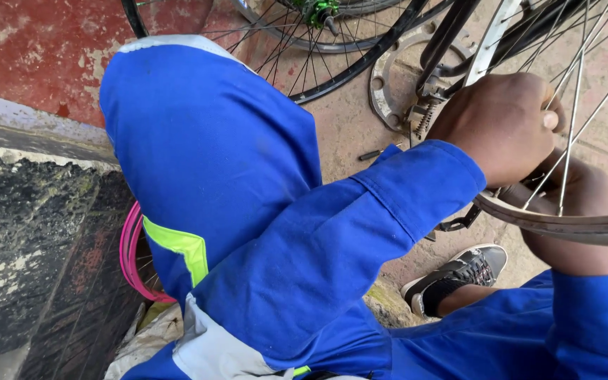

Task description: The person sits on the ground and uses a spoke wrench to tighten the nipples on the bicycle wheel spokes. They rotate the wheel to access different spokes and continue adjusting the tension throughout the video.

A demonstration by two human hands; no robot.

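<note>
A silver bicycle wheel rim with thin spokes crosses the right side of the view. My left hand, coming out of a blue sleeve, is curled into a fist over the rim near a small toothed metal part on the black frame. My right hand lies behind the spokes, its fingers wrapped around the rim from below. What either hand pinches inside its grip is hidden.
My blue-clad knee fills the middle. A metal chainring and a small dark bolt lie on the concrete. A black-rimmed wheel with a green hub stands behind. A pink rim, a black sneaker and a dark ledge sit lower.
</note>
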